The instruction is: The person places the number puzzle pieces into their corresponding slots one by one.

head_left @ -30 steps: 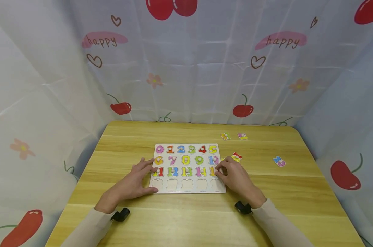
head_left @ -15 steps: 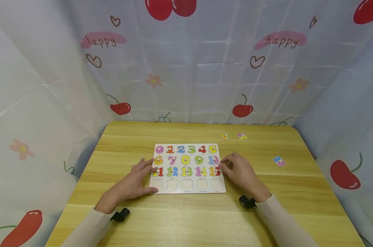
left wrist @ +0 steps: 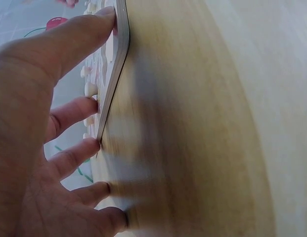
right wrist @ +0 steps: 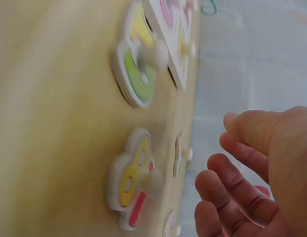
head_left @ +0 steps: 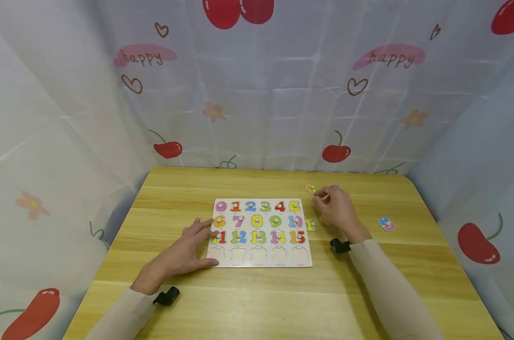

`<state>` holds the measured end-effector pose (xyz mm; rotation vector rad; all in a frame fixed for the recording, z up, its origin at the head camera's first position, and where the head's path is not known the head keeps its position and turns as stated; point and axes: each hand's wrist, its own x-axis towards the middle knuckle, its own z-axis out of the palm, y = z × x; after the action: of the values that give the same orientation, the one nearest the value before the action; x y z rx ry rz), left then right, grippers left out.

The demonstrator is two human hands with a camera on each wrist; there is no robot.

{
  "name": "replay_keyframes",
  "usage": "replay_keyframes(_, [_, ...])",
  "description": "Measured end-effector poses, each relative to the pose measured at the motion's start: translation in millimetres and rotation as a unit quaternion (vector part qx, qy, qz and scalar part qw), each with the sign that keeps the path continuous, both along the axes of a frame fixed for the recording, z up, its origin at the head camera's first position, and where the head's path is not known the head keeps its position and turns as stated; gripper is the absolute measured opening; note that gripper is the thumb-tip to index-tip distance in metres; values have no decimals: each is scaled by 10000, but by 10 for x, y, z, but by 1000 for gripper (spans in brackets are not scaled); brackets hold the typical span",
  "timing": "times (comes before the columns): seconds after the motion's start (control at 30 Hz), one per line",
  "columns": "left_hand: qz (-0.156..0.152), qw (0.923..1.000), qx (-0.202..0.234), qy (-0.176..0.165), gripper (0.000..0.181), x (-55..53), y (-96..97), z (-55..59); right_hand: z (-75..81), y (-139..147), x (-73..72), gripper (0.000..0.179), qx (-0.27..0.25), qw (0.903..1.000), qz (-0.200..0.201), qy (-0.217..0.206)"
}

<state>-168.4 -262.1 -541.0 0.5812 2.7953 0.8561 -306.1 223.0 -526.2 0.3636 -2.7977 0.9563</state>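
Observation:
My left hand (head_left: 189,250) lies along the left edge of the white number puzzle board (head_left: 257,267), fingers spread and thumb on the lower left corner. In the left wrist view, the thumb (left wrist: 79,39) presses the board's edge. My right hand (head_left: 339,210) hovers over the table beyond the board's upper right corner, fingers loosely bent around nothing. Its fingertips are close to an orange number piece (head_left: 310,189). Below it lie a yellow-and-green piece (right wrist: 138,79) and a yellow-and-red piece (right wrist: 128,182), both with white knobs. The 15 piece (head_left: 297,237) sits in the board.
A blue-and-purple 20 piece (head_left: 386,224) lies farther right on the wooden table (head_left: 257,307). Another piece (head_left: 334,186) behind the right hand is mostly hidden. The board's bottom row has several bare recesses (head_left: 258,255). A patterned curtain (head_left: 265,118) stands behind the table.
My right hand has left the 15 piece at the board's right side and moved up and right, uncovering the yellow-and-green piece. The left hand stays in place.

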Motion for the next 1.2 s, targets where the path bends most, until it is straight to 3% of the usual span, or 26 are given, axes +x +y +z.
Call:
replay_keyframes(0.27, [-30, 10000, 40, 11, 72, 1, 2, 7, 6, 20, -360, 31, -102, 9996, -66, -269])
replay_keyframes(0.53, [-63, 9999, 101, 20, 68, 0, 18, 4, -56, -5, -538, 30, 29, 9973, -219, -700])
replay_keyframes(0.83, [-8, 10000, 66, -19, 72, -11, 2, -31, -85, -44, -581, 22, 119, 9957, -488, -773])
replay_keyframes(1.2, [-4, 9999, 140, -39, 70, 3, -1, -20, -12, -74, -456, 17, -109, 9981, -281, -530])
